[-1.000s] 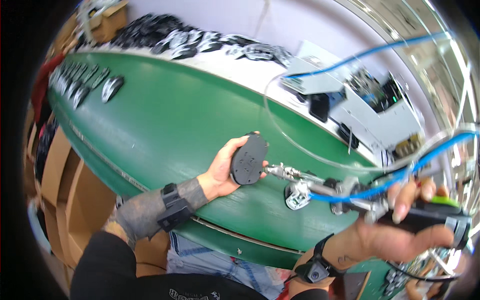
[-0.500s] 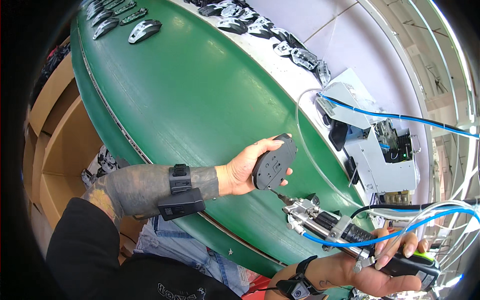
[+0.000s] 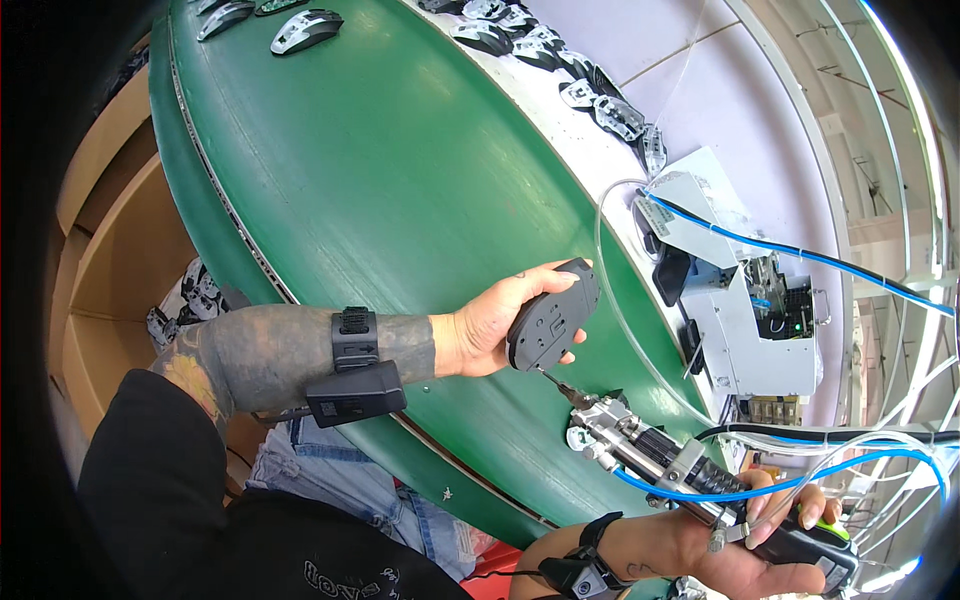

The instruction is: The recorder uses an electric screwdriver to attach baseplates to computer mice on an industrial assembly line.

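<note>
My left hand (image 3: 485, 328) grips a black computer mouse (image 3: 556, 318), its flat underside with small holes turned up toward me. Fingers wrap around its far side and the thumb lies along the upper edge. My right hand (image 3: 765, 550) is closed around the black body of a powered screwdriver (image 3: 650, 445) with a metal nose, blue and clear hoses attached. Its thin bit points left and reaches the near end of the mouse's underside. Whether the bit sits in a screw hole is too small to tell.
Below my hands runs a green conveyor belt (image 3: 380, 190). Silver-and-black mouse shells (image 3: 307, 32) lie at its far end, and more shells (image 3: 618, 118) line the white ledge. A grey feeder machine (image 3: 750, 320) stands at the right, with hoses nearby. Cardboard boxes (image 3: 120, 270) stand left.
The whole view has shifted slightly, so the belt and shells sit a little higher. The mouse and screwdriver keep nearly the same pose, bit still at the mouse's near end.
</note>
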Available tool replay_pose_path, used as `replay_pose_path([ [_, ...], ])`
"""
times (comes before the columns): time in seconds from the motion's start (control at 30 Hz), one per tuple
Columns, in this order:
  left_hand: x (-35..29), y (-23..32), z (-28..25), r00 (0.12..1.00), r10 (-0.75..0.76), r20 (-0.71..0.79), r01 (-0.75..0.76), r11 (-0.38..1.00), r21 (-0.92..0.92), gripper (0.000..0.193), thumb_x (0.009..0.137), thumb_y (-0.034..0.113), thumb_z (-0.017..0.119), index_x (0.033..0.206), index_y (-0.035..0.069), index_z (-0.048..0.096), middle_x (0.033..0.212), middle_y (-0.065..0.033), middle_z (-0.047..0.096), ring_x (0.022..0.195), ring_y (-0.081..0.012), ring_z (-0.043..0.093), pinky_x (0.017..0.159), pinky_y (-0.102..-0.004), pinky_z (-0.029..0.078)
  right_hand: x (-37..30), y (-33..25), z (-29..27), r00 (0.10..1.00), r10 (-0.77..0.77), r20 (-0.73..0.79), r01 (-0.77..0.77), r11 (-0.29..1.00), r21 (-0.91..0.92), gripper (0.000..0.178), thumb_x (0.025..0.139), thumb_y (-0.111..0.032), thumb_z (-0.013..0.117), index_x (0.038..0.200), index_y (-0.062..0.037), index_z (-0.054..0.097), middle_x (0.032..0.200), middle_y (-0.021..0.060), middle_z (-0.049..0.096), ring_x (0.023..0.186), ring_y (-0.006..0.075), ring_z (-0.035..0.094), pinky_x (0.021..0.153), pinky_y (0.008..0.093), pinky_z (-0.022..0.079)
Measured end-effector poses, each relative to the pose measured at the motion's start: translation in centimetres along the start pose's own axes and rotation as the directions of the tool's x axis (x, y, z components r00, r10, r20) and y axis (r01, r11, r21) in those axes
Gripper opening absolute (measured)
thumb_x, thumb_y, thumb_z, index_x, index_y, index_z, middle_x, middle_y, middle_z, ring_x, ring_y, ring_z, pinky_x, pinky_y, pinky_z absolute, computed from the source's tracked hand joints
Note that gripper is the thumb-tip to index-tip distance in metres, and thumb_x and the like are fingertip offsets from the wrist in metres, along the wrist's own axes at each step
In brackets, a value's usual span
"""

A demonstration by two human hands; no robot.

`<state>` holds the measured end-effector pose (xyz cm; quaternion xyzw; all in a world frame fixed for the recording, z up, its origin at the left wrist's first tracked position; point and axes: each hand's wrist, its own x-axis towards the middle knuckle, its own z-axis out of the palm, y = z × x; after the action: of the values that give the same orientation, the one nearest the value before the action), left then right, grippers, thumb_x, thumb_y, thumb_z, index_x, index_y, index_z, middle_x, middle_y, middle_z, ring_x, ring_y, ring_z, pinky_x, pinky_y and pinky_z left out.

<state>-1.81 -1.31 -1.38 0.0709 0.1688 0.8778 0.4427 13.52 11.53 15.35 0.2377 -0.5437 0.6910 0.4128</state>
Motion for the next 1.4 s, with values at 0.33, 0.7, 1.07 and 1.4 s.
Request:
replay_pose_path([
  [0.33, -0.2, -0.6, -0.2, 0.999, 0.028, -0.018, -0.028, 0.999, -0.03, 0.046, 0.088, 0.03, 0.047, 0.13, 0.013, 0.037, 0.112, -0.0082, 0.048, 0.086, -0.0222, 0.057, 0.072, -0.0388, 0.053, -0.1, 0.8, -0.1, 0.997, 0.043, 0.058, -0.042, 0.999, -0.006, 0.061, 0.082, -0.054, 0.055, 0.114, -0.0025, 0.052, 0.094, 0.0153, 0.059, 0.052, 0.0176, 0.049, 0.052, 0.0303, 0.04],
  [0.7, 0.4, -0.5, -0.6, 0.944, 0.022, -0.328, 0.026, 0.99, 0.139, 0.052, 0.084, 0.037, 0.054, 0.13, 0.017, 0.038, 0.101, -0.005, 0.05, 0.083, -0.0188, 0.057, 0.069, -0.0346, 0.055, -0.1, -0.1, 0.3, 0.983, -0.153, -0.105, 0.135, 0.978, -0.16, 0.044, 0.083, -0.03, 0.059, 0.111, -0.0023, 0.039, 0.09, 0.0071, 0.047, 0.052, 0.0108, 0.046, 0.053, 0.0259, 0.04],
  [1.07, 0.0, -1.5, -0.1, 0.984, -0.084, -0.16, 0.093, 0.994, 0.053, 0.04, 0.089, 0.033, 0.047, 0.123, 0.012, 0.043, 0.1, -0.0056, 0.053, 0.084, -0.0196, 0.06, 0.072, -0.0381, 0.055, -0.6, -0.2, 0.7, 0.998, 0.043, 0.052, -0.047, 0.994, 0.095, 0.063, 0.083, -0.058, 0.051, 0.117, -0.0049, 0.05, 0.099, 0.0129, 0.059, 0.054, 0.0166, 0.05, 0.057, 0.0325, 0.042],
  [1.4, -0.4, -1.5, -0.2, 0.988, -0.093, -0.125, 0.103, 0.992, 0.078, 0.045, 0.089, 0.033, 0.048, 0.129, 0.012, 0.037, 0.102, -0.006, 0.053, 0.086, -0.0193, 0.059, 0.072, -0.0378, 0.055, -0.9, 0.0, 0.8, 0.999, 0.017, 0.038, -0.019, 0.998, 0.054, 0.065, 0.082, -0.058, 0.052, 0.116, -0.0033, 0.05, 0.099, 0.0116, 0.058, 0.053, 0.016, 0.05, 0.054, 0.0302, 0.042],
])
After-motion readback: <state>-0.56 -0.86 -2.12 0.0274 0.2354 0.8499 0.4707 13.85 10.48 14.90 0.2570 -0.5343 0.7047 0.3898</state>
